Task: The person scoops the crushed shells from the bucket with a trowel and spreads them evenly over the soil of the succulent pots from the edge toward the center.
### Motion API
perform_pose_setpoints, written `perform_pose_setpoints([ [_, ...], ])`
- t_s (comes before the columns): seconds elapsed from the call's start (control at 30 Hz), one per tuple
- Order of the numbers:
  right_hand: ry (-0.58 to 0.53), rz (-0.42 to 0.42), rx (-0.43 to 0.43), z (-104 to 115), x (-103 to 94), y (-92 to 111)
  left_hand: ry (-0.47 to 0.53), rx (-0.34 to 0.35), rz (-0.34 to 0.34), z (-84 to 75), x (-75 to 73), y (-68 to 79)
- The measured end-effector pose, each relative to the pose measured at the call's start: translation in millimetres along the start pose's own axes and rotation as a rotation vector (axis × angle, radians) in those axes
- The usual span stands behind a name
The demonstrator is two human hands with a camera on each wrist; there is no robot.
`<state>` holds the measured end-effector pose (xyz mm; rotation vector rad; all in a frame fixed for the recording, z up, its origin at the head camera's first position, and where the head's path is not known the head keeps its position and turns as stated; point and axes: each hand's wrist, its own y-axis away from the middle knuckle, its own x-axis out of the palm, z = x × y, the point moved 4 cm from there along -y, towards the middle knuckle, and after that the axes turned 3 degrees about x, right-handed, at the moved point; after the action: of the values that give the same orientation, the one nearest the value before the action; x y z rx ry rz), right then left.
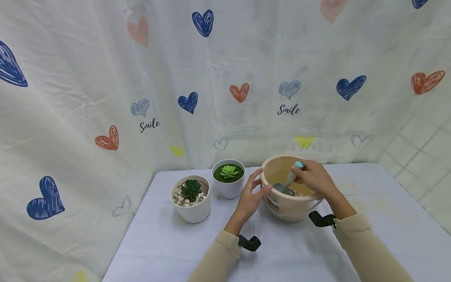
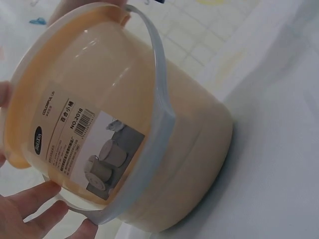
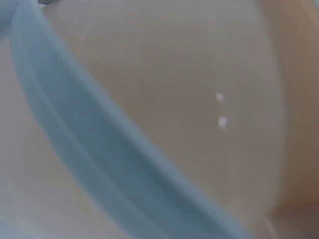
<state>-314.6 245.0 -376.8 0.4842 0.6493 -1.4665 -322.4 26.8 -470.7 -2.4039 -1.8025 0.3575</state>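
- The bucket (image 1: pixel 289 206) stands upright on the worktop (image 1: pixel 169 246), to the right of 2 white pots; the scoop (image 1: pixel 290 178) leans inside it, blade down beside the pebbles (image 1: pixel 294 192) at the bottom.
- The right hand (image 1: pixel 313 178) has its fingers clenched around the scoop's handle, wrist over the bucket's rim; the right wrist view is mostly bucket wall and handle, so it adds little about that grasp.
- The left hand (image 1: pixel 248 200) has its fingers grasping the bucket at the rim, which seems to steady it; its blue handle (image 2: pixel 162 122) hangs down outside the wall.
- Looks done: the front pot (image 1: pixel 193 211) holds a dark green plant (image 1: pixel 191 189), upright, with pale stones (image 1: pixel 183 201) spread around its base.
- Looks undone: the rear pot (image 1: pixel 230 192) has a light green plant (image 1: pixel 228 171) in a flat green surface, with 0 stones to be seen on it.
- In hand, by my judgement: scooping, partway through, since pebbles lie in the bucket and the scoop is not yet lifted clear.
- Cannot tell: how full the blade is, or how many pebbles are left.
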Motion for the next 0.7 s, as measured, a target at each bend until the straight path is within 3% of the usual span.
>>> perform_pose_setpoints([
  [0.3,0.04,-0.055,0.05,-1.6,-0.7,2.1,0.002,-0.006,0.0,-2.5,0.3,1.3],
  [0.7,-0.046,-0.183,0.057,-4.3,-5.8,6.4,0.032,0.015,0.001,-3.1,-0.1,0.8],
])
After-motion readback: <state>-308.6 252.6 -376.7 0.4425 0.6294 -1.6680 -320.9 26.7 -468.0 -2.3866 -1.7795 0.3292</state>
